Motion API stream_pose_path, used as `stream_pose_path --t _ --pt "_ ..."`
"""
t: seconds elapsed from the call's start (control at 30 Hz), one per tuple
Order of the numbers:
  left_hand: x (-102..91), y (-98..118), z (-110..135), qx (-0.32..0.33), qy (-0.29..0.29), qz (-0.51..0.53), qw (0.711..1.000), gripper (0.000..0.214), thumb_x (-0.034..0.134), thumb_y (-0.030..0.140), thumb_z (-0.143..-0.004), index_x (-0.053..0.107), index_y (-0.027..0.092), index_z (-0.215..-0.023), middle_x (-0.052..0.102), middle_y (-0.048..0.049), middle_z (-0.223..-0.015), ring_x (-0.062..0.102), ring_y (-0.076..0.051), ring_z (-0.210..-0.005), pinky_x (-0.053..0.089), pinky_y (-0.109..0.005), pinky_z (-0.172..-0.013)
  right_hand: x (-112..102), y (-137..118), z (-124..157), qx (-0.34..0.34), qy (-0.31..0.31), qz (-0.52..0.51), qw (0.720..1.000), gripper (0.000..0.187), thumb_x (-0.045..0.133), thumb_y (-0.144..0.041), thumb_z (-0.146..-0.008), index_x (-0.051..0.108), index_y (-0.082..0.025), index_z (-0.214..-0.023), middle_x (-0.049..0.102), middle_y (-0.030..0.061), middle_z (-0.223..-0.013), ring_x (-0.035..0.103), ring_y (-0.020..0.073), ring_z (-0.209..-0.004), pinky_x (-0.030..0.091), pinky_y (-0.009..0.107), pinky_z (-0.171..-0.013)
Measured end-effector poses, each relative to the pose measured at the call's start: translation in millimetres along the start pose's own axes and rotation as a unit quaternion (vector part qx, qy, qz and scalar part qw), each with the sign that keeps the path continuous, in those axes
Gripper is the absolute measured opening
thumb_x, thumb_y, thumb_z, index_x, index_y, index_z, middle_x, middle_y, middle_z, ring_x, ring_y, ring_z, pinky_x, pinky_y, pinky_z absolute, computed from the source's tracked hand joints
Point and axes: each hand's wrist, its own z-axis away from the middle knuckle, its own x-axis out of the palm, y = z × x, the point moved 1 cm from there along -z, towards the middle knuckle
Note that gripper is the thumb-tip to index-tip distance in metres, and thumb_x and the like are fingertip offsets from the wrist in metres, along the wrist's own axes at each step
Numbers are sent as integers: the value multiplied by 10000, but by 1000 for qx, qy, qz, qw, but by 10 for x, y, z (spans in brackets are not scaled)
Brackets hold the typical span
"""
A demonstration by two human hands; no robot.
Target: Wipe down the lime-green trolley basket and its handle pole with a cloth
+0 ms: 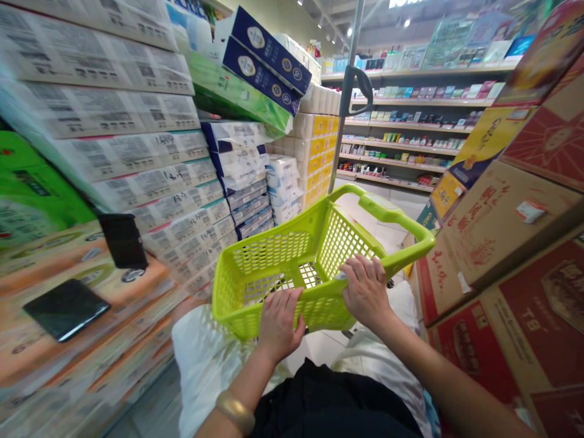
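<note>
A lime-green plastic shopping basket (269,246) with perforated walls stands in front of me, close to my knees, and nothing shows inside it. Its thick green handle (396,222) juts out at the far right end. My left hand (280,322) is closed over the near rim, with the thumb on my side and the fingertips hidden inside. Further right along that rim, my right hand (365,286) grips with bent fingers, near the base of the handle. A gold bangle (235,412) circles my left wrist.
Stacked tissue packs (182,158) rise on the left. A black phone (66,309) and a dark upright object (122,240) rest on orange packs. Cardboard cartons (506,225) crowd the right. Behind the basket stand a metal post (340,149) and stocked shelves (406,125).
</note>
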Motion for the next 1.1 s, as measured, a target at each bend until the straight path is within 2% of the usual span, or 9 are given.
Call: stream_pose_path --t 0.1,0.27,0.43,0.53,0.67,0.77,0.83,0.97,1.1 --pt "18 9 1 -7 6 -1 1000 485 535 204 -769 499 184 -1252 649 -86 -1105 575 -249 -1013 370 -396 -936 16 -190 3 27 -4 -3 1000 342 563 -133 -729 589 -179 -1066 599 124 -1125 421 324 -1236 180 534 -1118" --pt "19 -13 16 3 4 -12 1000 456 532 244 -787 511 178 -1238 652 -86 -1077 579 -244 -994 381 -387 -917 150 -572 59 2 -9 -82 997 330 574 -180 -776 594 -190 -1105 602 111 -1179 449 295 -1229 219 484 -1109" --pt "13 -16 18 3 1 -9 1000 471 530 231 -787 501 178 -1255 650 -94 -1103 577 -253 -1009 375 -396 -927 109 -361 110 -16 39 -128 991 153 556 -230 -867 614 -229 -1009 618 65 -1219 486 234 -1242 253 410 -1099" --pt "27 10 1 -8 -3 -1 1000 483 541 222 -775 499 191 -1256 650 -97 -1107 582 -260 -1010 375 -401 -924 94 -263 94 3 60 -122 991 92 543 -232 -898 620 -230 -948 640 59 -1188 501 227 -1237 257 403 -1098" --pt "35 25 -15 -7 -2 6 1000 484 546 228 -776 492 190 -1255 648 -99 -1106 583 -263 -1019 373 -405 -929 177 -373 61 38 80 -120 989 219 506 -154 -902 632 -242 -1058 675 44 -1093 536 212 -1186 260 393 -1099" --pt "26 10 -15 -1 -1 1 1000 496 548 217 -770 487 183 -1260 648 -95 -1108 580 -259 -1024 372 -403 -936 229 -405 53 17 68 -110 992 316 508 -138 -880 620 -240 -1157 644 61 -1188 525 219 -1194 276 389 -1090" --pt "19 0 -14 -1 -2 -3 1000 509 550 205 -760 487 186 -1265 648 -92 -1111 579 -255 -1025 376 -399 -937 223 -327 50 10 70 -103 992 310 515 -127 -866 633 -242 -1128 625 64 -1218 510 225 -1209 282 394 -1085" --pt "22 7 -16 -4 -3 -6 1000 516 545 199 -757 494 195 -1270 646 -89 -1114 584 -251 -1020 385 -398 -933 166 -119 24 66 92 -92 989 270 514 -96 -832 660 -234 -1013 626 67 -1105 497 245 -1195 283 432 -1081" --pt "29 15 -19 -14 1 1 1000 496 551 201 -755 508 192 -1249 652 -90 -1095 590 -254 -1012 385 -401 -931 195 -227 -2 66 79 -100 990 250 539 -118 -818 665 -241 -995 625 58 -1058 499 249 -1169 265 440 -1088"
